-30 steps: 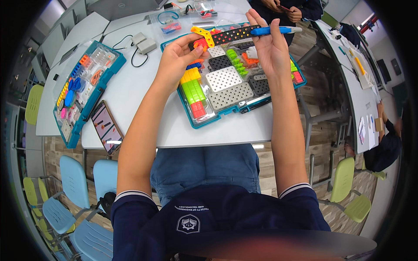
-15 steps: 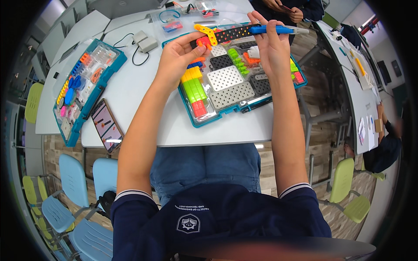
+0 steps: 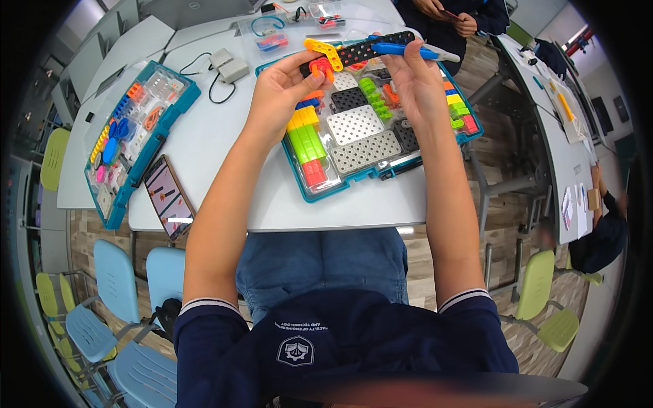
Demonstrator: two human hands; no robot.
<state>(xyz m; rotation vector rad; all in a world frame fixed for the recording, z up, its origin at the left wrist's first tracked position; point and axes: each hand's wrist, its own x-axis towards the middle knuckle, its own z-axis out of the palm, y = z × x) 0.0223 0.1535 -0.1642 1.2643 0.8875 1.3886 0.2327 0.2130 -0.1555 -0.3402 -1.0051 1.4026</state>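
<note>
My left hand [image 3: 280, 92] pinches the end of a black perforated beam [image 3: 355, 52], which carries a yellow angled perforated piece [image 3: 322, 49] and red and orange connectors [image 3: 322, 66]. The beam reaches right toward my right hand [image 3: 416, 85]. Held in that hand, under the thumb, is a blue-handled tool [image 3: 398, 49] with a pale grey tip pointing right; its exact kind is unclear. The tool lies against the beam's far end, and the fingers behind it are partly hidden. Below both hands rests a teal-edged kit case [image 3: 340, 192] with colourful building parts.
To the left stand a second teal parts case [image 3: 139, 178] and a phone [image 3: 169, 197] at the table edge. Behind them lie a grey adapter block [image 3: 230, 66] with cable and a clear box [image 3: 271, 41]. Another person's hands [image 3: 462, 24] show at the far right.
My right hand has shifted slightly left and down, its spread fingers now curled around the tool. The tool now tilts further down to the right, and more of the beam's far end shows.
</note>
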